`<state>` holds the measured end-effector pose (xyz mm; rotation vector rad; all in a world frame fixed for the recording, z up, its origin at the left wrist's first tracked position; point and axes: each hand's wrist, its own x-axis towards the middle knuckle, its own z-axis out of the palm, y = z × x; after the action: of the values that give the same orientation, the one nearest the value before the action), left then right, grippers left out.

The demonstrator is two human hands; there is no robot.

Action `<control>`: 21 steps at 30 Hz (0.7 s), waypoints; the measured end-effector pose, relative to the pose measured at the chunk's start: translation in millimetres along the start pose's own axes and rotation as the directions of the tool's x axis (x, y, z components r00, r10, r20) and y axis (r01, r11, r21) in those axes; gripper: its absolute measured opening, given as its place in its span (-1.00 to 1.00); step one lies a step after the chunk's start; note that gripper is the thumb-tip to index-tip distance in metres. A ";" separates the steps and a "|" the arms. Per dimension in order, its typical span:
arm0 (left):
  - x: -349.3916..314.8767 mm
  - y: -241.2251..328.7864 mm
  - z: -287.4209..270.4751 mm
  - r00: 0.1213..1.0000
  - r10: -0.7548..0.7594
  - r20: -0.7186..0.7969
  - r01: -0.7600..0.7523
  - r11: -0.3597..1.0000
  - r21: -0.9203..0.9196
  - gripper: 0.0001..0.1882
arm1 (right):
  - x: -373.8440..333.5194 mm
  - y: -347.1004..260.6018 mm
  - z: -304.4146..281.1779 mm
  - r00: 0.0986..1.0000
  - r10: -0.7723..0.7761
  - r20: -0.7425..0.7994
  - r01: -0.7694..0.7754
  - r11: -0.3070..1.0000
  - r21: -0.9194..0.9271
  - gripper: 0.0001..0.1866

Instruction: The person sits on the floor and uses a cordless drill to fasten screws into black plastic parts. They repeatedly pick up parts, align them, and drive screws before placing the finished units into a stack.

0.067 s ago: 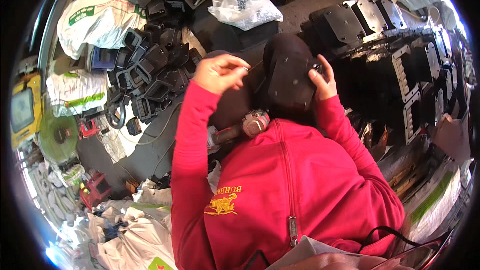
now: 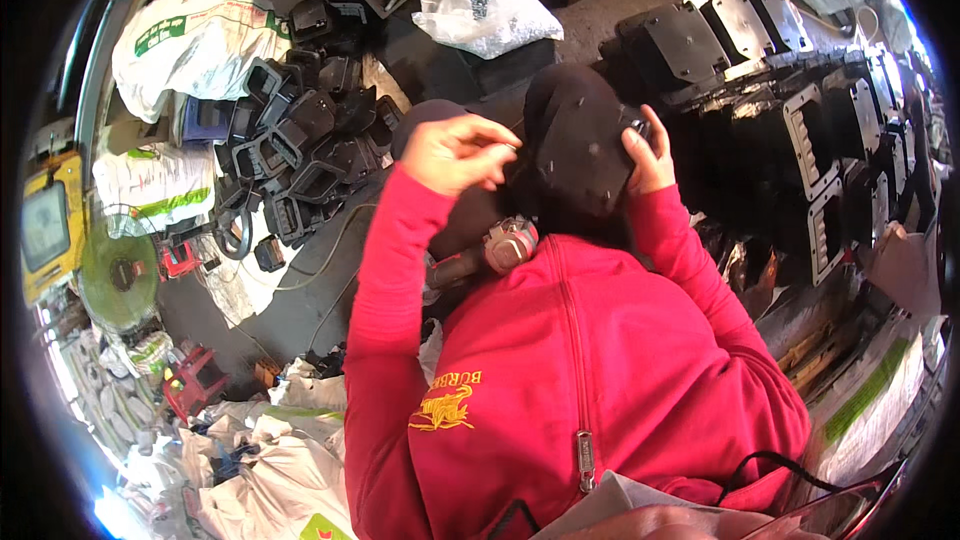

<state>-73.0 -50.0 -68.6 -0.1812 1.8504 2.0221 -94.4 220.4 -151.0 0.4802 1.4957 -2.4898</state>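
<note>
A black plate-like part [image 2: 585, 162] with small pale dots, perhaps screws or holes, rests against my dark-trousered right leg. My right hand [image 2: 650, 152] is closed on its right edge, thumb toward me and fingers bent behind. Left of the plate, my left hand [image 2: 465, 152] hovers over my left leg with thumb and forefinger pinched together. Whatever is between those fingertips is too small to make out. Across my lap lies a red and grey power tool [image 2: 510, 244], partly hidden by my jacket.
Black frames [image 2: 285, 145] are heaped on the left. Stacked black housings [image 2: 690, 45] fill the right. Ahead stands a clear plastic bag [image 2: 487, 15] of small metal pieces. A white sack [image 2: 195, 40], a yellow-framed box [image 2: 50, 225] and a cable [image 2: 335, 250] are on the left.
My left hand has moved a little right, toward the plate. The plate has tilted slightly, with my right hand still on its edge.
</note>
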 end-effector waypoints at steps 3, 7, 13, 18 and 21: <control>13.9 -6.5 34.9 0.981 -0.105 0.164 0.131 0.979 -0.156 -0.86 | 9.2 -0.3 7.5 0.997 0.041 -0.069 -0.024 0.972 0.233 -0.38; 24.9 -27.4 47.6 0.987 -0.116 0.114 0.144 0.948 -0.283 -0.88 | 8.6 2.2 13.3 0.965 0.243 0.097 -0.261 0.871 0.416 -0.45; 25.4 -53.3 47.1 0.996 -0.090 -0.011 0.073 0.870 -0.488 -0.86 | 3.0 6.9 27.9 0.981 0.193 0.023 -0.184 0.882 0.433 -0.50; 24.2 -59.7 48.8 0.987 -0.155 -0.033 0.106 0.796 -0.596 -0.86 | 2.8 7.7 37.3 0.975 0.213 -0.066 -0.156 0.862 0.483 -0.54; 23.6 -60.8 50.4 0.981 -0.187 -0.049 0.118 0.780 -0.615 -0.87 | 2.0 8.7 39.7 0.978 0.201 -0.059 -0.148 0.862 0.485 -0.56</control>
<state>-63.9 7.1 -127.3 -0.6095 1.1122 2.4581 -100.2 181.2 -141.5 0.8009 0.7967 -2.7067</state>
